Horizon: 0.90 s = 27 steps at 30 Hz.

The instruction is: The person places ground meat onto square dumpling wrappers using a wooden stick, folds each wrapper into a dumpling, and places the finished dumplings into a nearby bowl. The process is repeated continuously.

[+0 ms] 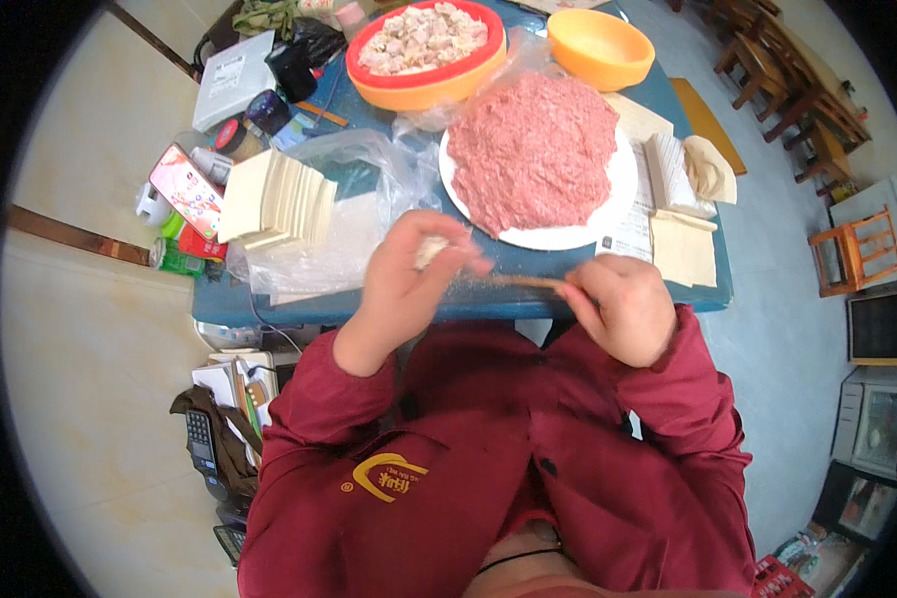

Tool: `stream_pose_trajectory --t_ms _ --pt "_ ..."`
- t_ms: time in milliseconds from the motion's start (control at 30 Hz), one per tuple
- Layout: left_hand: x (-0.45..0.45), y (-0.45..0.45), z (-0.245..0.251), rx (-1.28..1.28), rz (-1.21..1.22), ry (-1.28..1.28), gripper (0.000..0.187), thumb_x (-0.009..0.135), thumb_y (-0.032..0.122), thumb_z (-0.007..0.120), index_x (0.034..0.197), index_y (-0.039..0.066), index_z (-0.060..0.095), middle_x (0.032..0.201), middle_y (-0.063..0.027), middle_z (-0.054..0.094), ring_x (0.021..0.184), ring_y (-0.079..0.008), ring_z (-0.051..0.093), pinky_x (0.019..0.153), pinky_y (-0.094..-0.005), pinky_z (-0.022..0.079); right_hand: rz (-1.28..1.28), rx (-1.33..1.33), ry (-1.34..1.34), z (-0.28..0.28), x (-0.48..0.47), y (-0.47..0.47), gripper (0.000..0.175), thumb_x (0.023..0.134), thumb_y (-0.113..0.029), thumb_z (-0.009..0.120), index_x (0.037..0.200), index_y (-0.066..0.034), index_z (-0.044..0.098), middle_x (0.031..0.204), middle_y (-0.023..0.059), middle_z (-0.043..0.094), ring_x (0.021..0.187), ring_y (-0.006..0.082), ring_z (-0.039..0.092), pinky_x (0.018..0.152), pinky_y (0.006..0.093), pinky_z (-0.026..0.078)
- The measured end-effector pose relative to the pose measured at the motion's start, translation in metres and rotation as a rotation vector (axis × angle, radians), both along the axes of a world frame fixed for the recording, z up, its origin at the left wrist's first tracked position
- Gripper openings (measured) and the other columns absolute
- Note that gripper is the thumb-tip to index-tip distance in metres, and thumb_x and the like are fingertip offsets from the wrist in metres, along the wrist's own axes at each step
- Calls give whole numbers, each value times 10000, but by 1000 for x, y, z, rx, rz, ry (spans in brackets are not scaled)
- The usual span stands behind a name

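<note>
My left hand (411, 276) is curled around a small pale piece of dough wrapper (430, 252), just left of the meat plate; its fingers are blurred. In my right hand (624, 306) is the end of a thin wooden stick (527, 281), which points left towards my left hand. Beyond the hands a large mound of pink minced meat (534, 153) lies on a white plate (624, 176). Stacked square dough wrappers (276, 198) stand at the left on clear plastic. Folded wrapped pieces (426, 37) fill a red-rimmed tray (495, 30) at the back.
A yellow bowl (602, 48) stands at the back right. A box with brown paper (673, 176) and flat beige sheets (684, 247) lie right of the plate. Left of the wrappers are a smartphone (187, 190), jars and a green can (176, 258). The blue table's edge (314, 314) runs before me.
</note>
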State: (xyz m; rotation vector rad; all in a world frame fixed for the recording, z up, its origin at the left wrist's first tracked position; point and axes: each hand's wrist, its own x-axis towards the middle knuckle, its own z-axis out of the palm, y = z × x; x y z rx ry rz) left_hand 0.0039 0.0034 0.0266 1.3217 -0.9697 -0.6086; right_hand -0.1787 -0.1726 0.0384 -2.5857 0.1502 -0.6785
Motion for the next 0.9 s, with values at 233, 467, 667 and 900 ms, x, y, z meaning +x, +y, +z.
stream_pose_trajectory --t_ms 233,467,667,900 --pt "63 -1 29 -76 151 620 177 987 164 496 1056 20 571 921 -79 613 645 -125 539 674 -286 491 22 248 -113 -67 -24 -39 71 781 -72 711 796 -34 653 686 120 602 595 286 583 548 362 456" --pt "145 -92 85 -62 370 226 486 1037 378 354 1290 3 532 1287 -87 551 1193 -189 466 1025 -398 328 32 293 -192 -70 -24 -41 90 767 -61 726 802 -20 654 685 111 601 576 270 579 531 341 448" --pt "130 -31 70 100 317 -453 250 964 194 532 1134 38 628 1184 -67 607 1092 -184 541 957 -345 399 58 320 -184 -71 -22 -42 82 772 -57 721 806 -16 658 684 109 602 573 266 577 528 343 448" --pt "161 98 98 678 345 -1081 109 826 100 675 880 18 628 895 -116 634 887 -280 609 791 -344 474 1 282 -137 -67 -26 -38 84 742 -7 701 810 2 652 706 128 610 622 291 592 567 353 466"
